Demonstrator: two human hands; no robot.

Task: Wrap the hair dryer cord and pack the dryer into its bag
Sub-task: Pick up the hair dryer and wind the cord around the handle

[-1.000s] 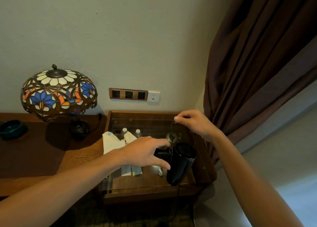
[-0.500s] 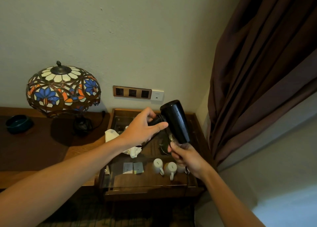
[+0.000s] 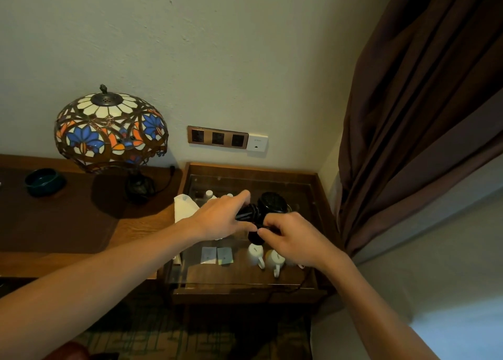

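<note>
A black hair dryer is held above the glass-topped tray table, its round grille facing up. Its black cord lies in several turns around the handle. My left hand grips the wrapped handle from the left. My right hand pinches the cord at the lower end of the handle, fingers closed on it. A white cloth, possibly the bag, lies at the tray's left edge, partly hidden by my left hand.
Two white mugs and sachets sit under the glass, with small bottles at the back. A stained-glass lamp and a dark bowl stand on the desk to the left. Wall sockets are behind; a brown curtain hangs right.
The dryer has come down from upright to lie lower over the tray with its grille up. My right hand rose from below the barrel to the handle's end, with the cord now wound round.
</note>
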